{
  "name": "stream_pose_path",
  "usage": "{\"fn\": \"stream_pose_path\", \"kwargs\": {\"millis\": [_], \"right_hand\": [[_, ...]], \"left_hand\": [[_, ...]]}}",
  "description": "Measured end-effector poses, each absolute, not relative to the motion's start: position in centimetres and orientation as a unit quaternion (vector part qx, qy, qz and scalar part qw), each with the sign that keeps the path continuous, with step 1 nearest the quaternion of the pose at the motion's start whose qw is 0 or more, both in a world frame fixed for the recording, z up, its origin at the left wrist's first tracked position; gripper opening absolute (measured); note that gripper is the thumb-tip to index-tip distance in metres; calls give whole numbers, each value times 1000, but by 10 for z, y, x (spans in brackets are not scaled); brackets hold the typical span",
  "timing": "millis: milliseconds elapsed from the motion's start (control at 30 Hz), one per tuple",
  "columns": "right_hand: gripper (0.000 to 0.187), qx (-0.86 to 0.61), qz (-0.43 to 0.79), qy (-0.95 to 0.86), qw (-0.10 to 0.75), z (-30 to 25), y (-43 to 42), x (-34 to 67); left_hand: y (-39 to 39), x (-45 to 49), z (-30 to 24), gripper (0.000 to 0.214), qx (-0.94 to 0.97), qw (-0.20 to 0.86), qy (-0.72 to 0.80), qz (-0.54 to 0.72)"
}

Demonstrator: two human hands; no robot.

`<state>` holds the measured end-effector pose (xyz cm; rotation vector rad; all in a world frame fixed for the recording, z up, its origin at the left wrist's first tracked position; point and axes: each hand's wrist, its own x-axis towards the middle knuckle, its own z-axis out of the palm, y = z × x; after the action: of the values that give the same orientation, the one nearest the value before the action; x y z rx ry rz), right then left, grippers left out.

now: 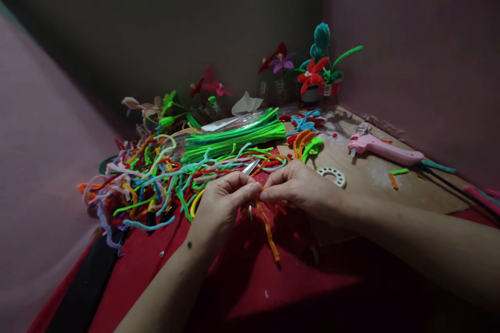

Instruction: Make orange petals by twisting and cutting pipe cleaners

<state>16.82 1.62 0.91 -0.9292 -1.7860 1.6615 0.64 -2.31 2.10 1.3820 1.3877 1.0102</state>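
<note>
My left hand (223,199) and my right hand (300,187) meet fingertip to fingertip over the red cloth (164,265). Both pinch an orange pipe cleaner (269,229) whose loose end hangs down towards me. Just beyond my fingers lies a tangled heap of coloured pipe cleaners (152,177), with a metal scissor blade (250,167) poking out of it. A bundle of bright green pipe cleaners (234,138) lies behind the heap.
A pink glue gun (385,150) rests on the wooden board (367,179) at right, its black cord running off right. A white ring-shaped piece (332,174) lies near my right hand. Pipe-cleaner flowers in small pots (318,75) stand along the back wall. Walls close both sides.
</note>
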Motion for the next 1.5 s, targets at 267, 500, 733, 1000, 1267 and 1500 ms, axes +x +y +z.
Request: {"fn": "stream_pose_path", "kwargs": {"millis": [267, 500, 733, 1000, 1267, 1500], "right_hand": [[15, -319, 649, -639, 262, -1, 17, 165], [18, -313, 684, -615, 236, -6, 16, 161], [20, -332, 689, -602, 229, 0, 15, 164], [21, -359, 634, -647, 223, 1, 16, 162], [21, -360, 599, -681, 219, 2, 17, 161], [22, -353, 635, -656, 204, 3, 16, 167]], "left_hand": [[-28, 14, 20, 12, 604, 296, 599, 435], [-28, 12, 11, 10, 662, 190, 589, 423], [-25, 8, 15, 11, 621, 274, 579, 451], [-23, 11, 17, 17, 558, 372, 600, 435], [-27, 11, 9, 18, 675, 171, 606, 384], [-19, 7, 16, 11, 643, 327, 552, 418]]}}
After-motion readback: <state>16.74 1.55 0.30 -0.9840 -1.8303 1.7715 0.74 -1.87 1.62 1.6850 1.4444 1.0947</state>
